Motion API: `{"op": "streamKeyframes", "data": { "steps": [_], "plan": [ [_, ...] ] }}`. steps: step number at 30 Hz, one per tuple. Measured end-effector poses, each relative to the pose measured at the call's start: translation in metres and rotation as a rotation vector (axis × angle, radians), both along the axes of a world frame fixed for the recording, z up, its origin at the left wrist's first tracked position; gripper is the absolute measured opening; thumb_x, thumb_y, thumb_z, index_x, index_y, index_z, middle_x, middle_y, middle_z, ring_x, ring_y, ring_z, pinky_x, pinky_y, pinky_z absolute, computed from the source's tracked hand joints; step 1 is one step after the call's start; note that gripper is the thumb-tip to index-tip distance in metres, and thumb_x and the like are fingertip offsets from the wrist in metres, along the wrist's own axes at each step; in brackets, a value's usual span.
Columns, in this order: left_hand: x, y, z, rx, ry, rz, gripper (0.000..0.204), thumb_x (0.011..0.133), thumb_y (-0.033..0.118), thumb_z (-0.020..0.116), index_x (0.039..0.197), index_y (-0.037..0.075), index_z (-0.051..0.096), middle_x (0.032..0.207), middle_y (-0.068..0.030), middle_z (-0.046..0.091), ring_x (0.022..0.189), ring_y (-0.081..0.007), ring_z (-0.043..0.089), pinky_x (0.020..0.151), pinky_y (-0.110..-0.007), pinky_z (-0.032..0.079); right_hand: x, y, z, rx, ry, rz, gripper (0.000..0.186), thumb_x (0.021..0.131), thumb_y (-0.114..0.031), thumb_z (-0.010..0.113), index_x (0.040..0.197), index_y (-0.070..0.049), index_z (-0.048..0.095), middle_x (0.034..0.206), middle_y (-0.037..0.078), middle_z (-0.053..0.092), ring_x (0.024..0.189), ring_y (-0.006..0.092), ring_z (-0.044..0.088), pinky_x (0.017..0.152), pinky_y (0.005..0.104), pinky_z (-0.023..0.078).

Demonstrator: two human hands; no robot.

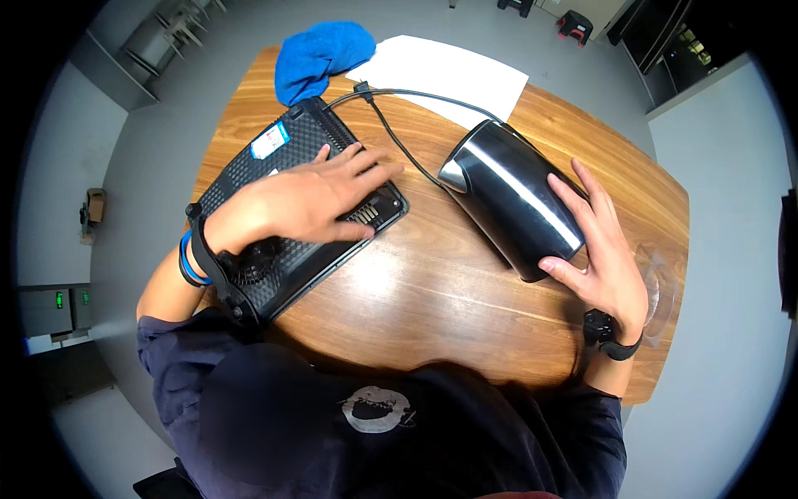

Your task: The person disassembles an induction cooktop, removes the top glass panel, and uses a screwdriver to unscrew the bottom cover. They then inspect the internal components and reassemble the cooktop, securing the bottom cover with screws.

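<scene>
My left hand (pixel 320 198) lies with spread fingers over a flat black appliance (pixel 229 195), which looks like an induction cooker turned underside up. Its textured casing has a sticker, vent slots and a round fan grille. On the right, a glossy black kettle (pixel 517 195) with a silver spout area lies on its side, tilted across the table. My right hand (pixel 600 249) grips its near right end, thumb on one side and fingers on the other. A black power cord (pixel 405 150) with a plug (pixel 362 90) runs from the appliance and loops toward the kettle, partly hidden behind it.
A crumpled blue cloth (pixel 320 58) sits at the table's far left edge, beside a white sheet (pixel 449 71). Near the right edge of the wooden table (pixel 399 308) lies a clear plastic piece (pixel 662 291). A black and red stool (pixel 575 27) stands on the floor beyond.
</scene>
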State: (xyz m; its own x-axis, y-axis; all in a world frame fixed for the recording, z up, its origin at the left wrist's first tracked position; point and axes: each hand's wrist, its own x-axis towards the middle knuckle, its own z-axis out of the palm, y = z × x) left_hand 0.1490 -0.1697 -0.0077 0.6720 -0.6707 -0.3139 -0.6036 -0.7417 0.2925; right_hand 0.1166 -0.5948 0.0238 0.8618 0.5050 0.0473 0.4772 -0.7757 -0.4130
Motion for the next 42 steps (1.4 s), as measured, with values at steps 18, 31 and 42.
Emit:
{"op": "streamKeyframes", "data": {
  "steps": [18, 31, 42],
  "plan": [
    [0.057, -0.081, 0.002, -0.398, 0.383, -0.062, 0.135, 0.087, 0.022, 0.101, 0.181, 0.006, 0.005, 0.155, -0.03, 0.066, 0.139, -0.0451, 0.069, 0.118, -0.048, 0.057, -0.067, 0.019, 0.0, -0.103, -0.086, 0.023, 0.105, 0.071, -0.014, 0.103, 0.166, -0.028, 0.06, 0.175, 0.021, 0.043, 0.161, 0.0524, 0.039, 0.13, 0.0647, 0.042],
    [0.055, -0.09, -0.004, -0.487, 0.171, -0.182, 0.12, 0.071, 0.022, 0.105, 0.171, 0.013, 0.037, 0.153, -0.0279, 0.058, 0.141, -0.0463, 0.064, 0.122, -0.053, 0.054, -0.065, 0.012, -0.019, 0.024, -0.153, -0.001, 0.111, 0.071, -0.014, 0.104, 0.169, -0.023, 0.055, 0.18, 0.021, 0.037, 0.166, 0.0508, 0.034, 0.134, 0.0638, 0.037],
    [0.024, -0.083, 0.05, -0.723, -0.234, -0.134, 0.103, 0.069, 0.022, 0.1, 0.163, 0.024, 0.057, 0.154, -0.0213, 0.047, 0.134, -0.0448, 0.065, 0.109, -0.047, 0.06, -0.032, 0.022, -0.048, 0.227, 0.096, -0.113, 0.124, 0.087, -0.015, 0.098, 0.182, -0.005, 0.019, 0.183, 0.028, 0.029, 0.17, 0.0434, 0.033, 0.137, 0.0513, 0.036]
  ]
}}
